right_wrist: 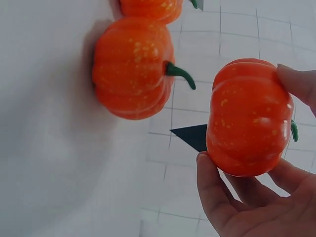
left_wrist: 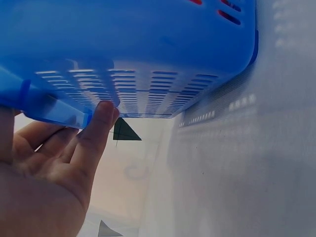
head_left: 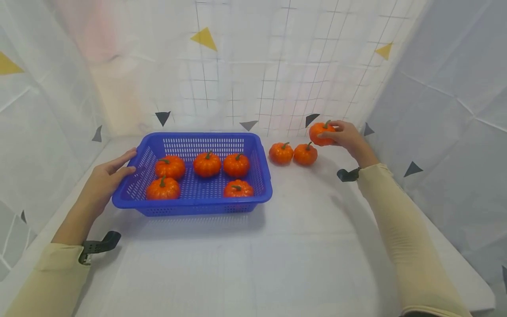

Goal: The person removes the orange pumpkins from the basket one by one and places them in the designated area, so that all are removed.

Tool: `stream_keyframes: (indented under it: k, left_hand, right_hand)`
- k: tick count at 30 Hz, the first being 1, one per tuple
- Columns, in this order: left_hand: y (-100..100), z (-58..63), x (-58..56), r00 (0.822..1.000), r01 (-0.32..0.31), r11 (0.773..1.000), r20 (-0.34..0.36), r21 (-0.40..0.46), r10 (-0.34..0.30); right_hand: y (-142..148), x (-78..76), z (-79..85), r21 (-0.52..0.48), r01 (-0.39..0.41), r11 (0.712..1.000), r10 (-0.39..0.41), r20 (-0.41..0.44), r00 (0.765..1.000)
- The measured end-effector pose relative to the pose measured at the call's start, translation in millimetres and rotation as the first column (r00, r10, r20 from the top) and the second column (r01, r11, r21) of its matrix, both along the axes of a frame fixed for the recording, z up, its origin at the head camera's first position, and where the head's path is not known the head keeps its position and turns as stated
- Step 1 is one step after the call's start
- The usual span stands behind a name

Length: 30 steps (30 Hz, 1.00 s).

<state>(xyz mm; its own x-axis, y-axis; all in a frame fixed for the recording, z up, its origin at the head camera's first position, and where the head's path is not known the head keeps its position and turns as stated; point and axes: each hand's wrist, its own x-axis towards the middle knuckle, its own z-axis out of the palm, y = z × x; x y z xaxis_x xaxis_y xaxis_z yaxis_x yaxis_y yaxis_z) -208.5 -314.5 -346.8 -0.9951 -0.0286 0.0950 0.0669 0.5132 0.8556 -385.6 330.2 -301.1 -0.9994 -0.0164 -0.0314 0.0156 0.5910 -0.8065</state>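
Observation:
A blue plastic basket (head_left: 190, 202) with slotted walls holds several small orange pumpkins (head_left: 207, 164). My left hand (head_left: 104, 180) holds its left rim. In the left wrist view, fingers (left_wrist: 91, 143) lie below the rim against the slotted outer wall; part of the hand is cut off. My right hand (head_left: 346, 136) grips a glossy small pumpkin (right_wrist: 249, 118) with a green stem, lifted off the table, thumb on one side and fingers on the other. Two more small pumpkins, one left (head_left: 281, 153) and one right (head_left: 305, 154), sit side by side just left of and below that hand.
The white table (head_left: 293, 259) runs up to a white back sheet (head_left: 237, 66) with grid lines and triangles. Pale sheets hang at the left and right sides (head_left: 447, 110). A dark strap (head_left: 101, 244) goes round each wrist.

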Motion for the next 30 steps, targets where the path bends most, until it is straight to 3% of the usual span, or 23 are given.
stream_keyframes:
  k: [18,30]
  left_hand:
    - [1.0,0.4,-0.5,1.000,-0.002,1.000,-0.007,0.020,0.002]
    - [0.3,-0.3,-1.0,1.000,-0.003,1.000,-0.010,0.013,0.003]
  right_hand:
    - [19.5,-6.1,-18.4,0.044,0.079,0.996,-0.082,0.067,0.994]
    - [27.7,-8.9,-34.9,0.054,0.120,0.991,-0.123,0.066,0.990]
